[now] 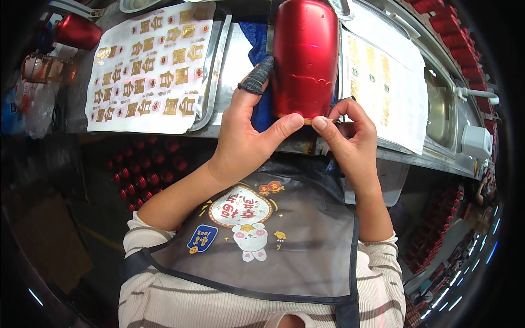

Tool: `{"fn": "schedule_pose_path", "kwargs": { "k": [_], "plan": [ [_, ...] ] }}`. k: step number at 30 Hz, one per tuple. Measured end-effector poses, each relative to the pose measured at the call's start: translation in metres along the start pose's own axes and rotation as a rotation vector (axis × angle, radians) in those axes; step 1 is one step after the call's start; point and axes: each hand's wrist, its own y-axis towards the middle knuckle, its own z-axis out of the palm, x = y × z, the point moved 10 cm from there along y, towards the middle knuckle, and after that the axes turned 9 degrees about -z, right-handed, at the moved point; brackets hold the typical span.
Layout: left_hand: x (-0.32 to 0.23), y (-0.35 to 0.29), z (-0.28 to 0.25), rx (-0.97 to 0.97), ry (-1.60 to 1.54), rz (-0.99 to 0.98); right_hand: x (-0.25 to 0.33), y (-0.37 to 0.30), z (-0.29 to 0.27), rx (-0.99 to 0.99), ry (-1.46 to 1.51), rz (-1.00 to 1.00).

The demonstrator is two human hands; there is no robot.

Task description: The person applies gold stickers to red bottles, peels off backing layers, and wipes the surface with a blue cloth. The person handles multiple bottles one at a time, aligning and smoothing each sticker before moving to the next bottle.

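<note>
A glossy red bottle (305, 60) lies with one end toward me, at the middle of the bench. Along its near edge runs a thin gold strip (308, 121). My left hand (249, 117) holds the bottle's left side, its forefinger wrapped in a dark grey finger cover (257, 77) and its thumb pressed on the near edge. My right hand (350, 131) grips the near right corner, thumb on the gold strip beside the left thumb and fingers curled, partly hidden. Under the bottle shows a blue cloth (255, 39).
On the left, a white sheet of gold and red decals (147, 71) lies over a metal tray (214, 71). Another decal sheet (404, 98) lies on the right, beside a metal sink (441, 112) with a white tap (476, 95). A second red bottle (78, 31) is far left. Several red bottles (145, 169) stand below.
</note>
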Motion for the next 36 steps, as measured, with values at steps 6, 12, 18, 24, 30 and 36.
{"fn": "schedule_pose_path", "kwargs": {
  "k": [6,12,18,24,30,36],
  "plan": [
    [0.01,0.002,-0.005,0.074,-0.175,-0.052,0.001,-0.001,0.002,0.031,0.02,0.051],
    [0.008,-0.008,-0.004,0.003,-0.069,-0.035,0.006,-0.003,0.004,0.03,0.03,0.028],
    [-0.003,-0.014,-0.001,-0.132,0.029,0.099,0.011,-0.003,0.007,0.026,0.007,0.005],
    [0.022,-0.009,-0.005,-0.061,-0.15,-0.014,0.013,-0.003,0.005,0.007,0.009,-0.001],
    [-0.036,-0.051,0.0,-0.039,0.593,0.442,0.012,0.001,0.011,0.032,0.022,-0.004],
    [-0.027,-0.046,-0.001,-0.173,0.665,0.466,-0.014,0.002,-0.006,-0.041,-0.046,-0.102]
  ]
}}
